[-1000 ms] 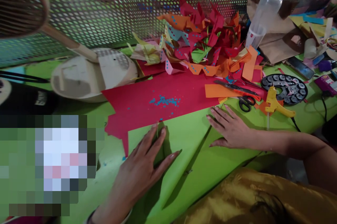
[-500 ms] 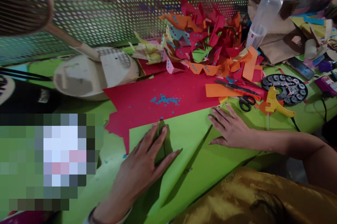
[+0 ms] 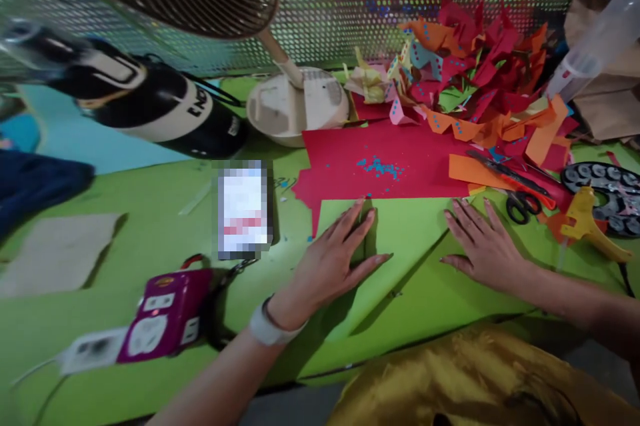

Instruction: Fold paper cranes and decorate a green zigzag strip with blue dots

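A sheet of light green paper (image 3: 405, 229) lies on the green table, its front part lifted and curled. My left hand (image 3: 335, 253) rests on the paper's left side, fingers stretched out and thumb apart. At the right end of its far edge, my right hand (image 3: 483, 243) lies flat with spread fingers. Beyond both hands is a red paper sheet (image 3: 335, 153), scattered with small blue paper bits (image 3: 383, 167). Black-handled scissors (image 3: 523, 206) and an orange paper strip (image 3: 477, 171) lie past my right hand. A yellow glue gun (image 3: 583, 216) is near my right wrist.
A heap of folded coloured paper (image 3: 470, 73) stands at the back. Left of it are a fan base (image 3: 300, 106) and a black bottle (image 3: 165, 103). A pixelated screen (image 3: 244, 209) and purple power socket (image 3: 165, 316) sit left; a black palette (image 3: 607, 189) lies right.
My view has swung left, bringing the bottle, the purple socket and the whole pixelated screen into sight. Both hands stay flat on the green paper, almost unchanged in pose.
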Action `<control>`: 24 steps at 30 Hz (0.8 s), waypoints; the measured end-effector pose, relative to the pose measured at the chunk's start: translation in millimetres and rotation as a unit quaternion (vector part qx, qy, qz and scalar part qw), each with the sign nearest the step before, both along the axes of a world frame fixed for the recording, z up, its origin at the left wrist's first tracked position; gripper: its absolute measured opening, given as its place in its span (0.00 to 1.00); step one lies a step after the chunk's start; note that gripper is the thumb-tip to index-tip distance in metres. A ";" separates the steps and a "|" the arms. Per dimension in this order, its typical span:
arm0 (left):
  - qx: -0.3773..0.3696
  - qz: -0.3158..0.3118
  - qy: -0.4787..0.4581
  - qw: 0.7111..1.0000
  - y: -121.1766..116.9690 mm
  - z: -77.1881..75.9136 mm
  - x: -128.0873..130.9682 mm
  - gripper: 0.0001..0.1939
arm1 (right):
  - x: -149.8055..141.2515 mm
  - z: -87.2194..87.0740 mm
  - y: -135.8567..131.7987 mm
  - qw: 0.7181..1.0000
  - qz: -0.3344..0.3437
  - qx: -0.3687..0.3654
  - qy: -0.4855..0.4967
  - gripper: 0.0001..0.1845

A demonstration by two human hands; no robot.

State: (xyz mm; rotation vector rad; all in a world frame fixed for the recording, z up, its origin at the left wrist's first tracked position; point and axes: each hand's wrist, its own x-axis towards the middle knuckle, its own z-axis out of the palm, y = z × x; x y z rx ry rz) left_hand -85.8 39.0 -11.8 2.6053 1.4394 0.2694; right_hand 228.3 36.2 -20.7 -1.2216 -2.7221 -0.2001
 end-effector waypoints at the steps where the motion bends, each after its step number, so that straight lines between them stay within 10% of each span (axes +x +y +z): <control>1: -0.005 0.002 -0.003 1.000 -0.1 0.1 0.1 0.36 | 0.1 0.3 0.0 1.000 0.001 0.002 -0.001 0.37; 24: 0.030 -0.009 -0.014 0.999 0.9 -5.7 -5.0 0.34 | -4.2 -0.7 -0.4 1.000 -0.010 -0.026 0.004 0.39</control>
